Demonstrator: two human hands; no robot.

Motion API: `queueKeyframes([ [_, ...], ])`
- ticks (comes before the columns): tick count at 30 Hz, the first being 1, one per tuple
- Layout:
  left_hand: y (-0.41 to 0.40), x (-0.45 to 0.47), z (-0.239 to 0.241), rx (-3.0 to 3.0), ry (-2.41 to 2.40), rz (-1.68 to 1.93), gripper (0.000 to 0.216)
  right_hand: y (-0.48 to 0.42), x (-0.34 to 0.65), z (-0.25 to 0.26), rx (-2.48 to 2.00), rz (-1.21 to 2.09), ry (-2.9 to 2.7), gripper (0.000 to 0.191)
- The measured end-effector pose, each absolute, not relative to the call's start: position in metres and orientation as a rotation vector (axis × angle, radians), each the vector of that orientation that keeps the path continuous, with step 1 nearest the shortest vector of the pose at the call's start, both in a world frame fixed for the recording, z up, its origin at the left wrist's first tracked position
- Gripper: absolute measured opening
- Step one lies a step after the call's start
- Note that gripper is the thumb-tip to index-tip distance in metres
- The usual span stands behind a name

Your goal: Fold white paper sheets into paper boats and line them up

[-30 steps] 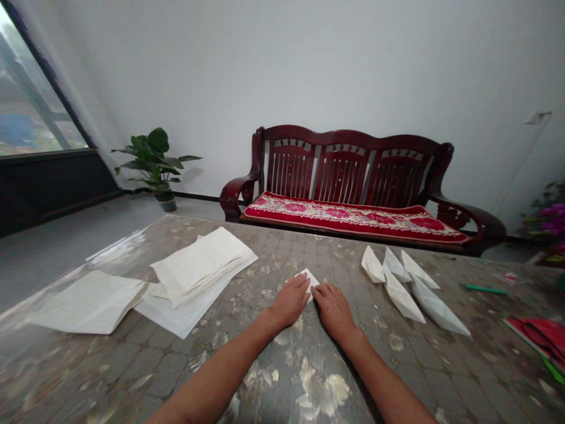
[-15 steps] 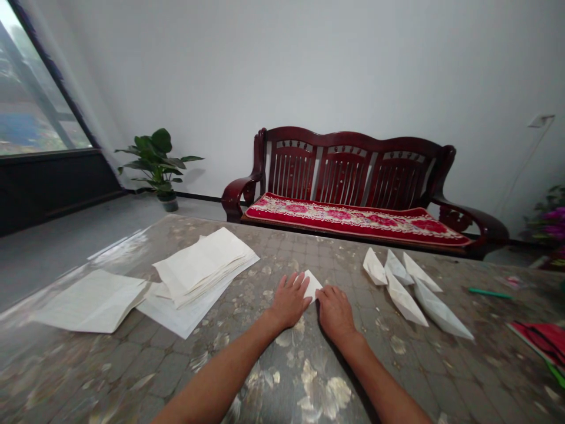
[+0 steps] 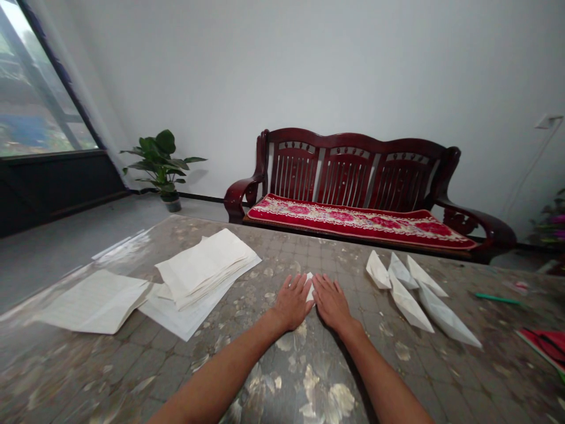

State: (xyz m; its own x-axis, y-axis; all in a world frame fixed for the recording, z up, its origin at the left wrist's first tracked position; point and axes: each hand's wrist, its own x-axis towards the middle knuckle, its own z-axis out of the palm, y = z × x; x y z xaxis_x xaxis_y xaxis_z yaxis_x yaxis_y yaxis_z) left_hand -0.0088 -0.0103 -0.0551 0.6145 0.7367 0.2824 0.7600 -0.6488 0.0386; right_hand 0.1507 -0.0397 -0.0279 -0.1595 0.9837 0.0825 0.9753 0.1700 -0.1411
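Note:
My left hand (image 3: 293, 301) and my right hand (image 3: 329, 301) lie flat side by side on the table (image 3: 282, 377), fingers stretched out. Both press down on a small folded white paper (image 3: 309, 288), of which only a sliver shows between them. A stack of white paper sheets (image 3: 203, 268) lies to the left of my hands. Several folded paper boats (image 3: 417, 291) rest on the table to the right.
A lined sheet (image 3: 95, 300) lies at the table's left. A green pen (image 3: 498, 298) and a red item (image 3: 545, 346) sit at the right edge. Behind the table stand a dark wooden bench with a red cushion (image 3: 362, 219) and a potted plant (image 3: 162, 166).
My right hand has moved forward and flattened over the folded paper, so both hands now cover nearly all of it. The view has shifted slightly.

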Motion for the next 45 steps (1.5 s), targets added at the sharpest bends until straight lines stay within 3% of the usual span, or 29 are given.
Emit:
queueKeyframes([
  [18,-0.007,-0.011,-0.051,-2.798,-1.244,-0.382,0.060,0.004,0.153,-0.027,-2.243,0.186,-2.108,0.056],
  [28,-0.037,-0.009,-0.058,-2.814,-1.237,-0.433,0.062,-0.025,0.153,-0.029,-2.181,0.142,-2.138,0.056],
  [45,0.021,-0.004,-0.044,-2.873,-1.160,-0.277,0.048,-0.026,0.160,-0.042,-2.024,0.104,-2.063,0.054],
])
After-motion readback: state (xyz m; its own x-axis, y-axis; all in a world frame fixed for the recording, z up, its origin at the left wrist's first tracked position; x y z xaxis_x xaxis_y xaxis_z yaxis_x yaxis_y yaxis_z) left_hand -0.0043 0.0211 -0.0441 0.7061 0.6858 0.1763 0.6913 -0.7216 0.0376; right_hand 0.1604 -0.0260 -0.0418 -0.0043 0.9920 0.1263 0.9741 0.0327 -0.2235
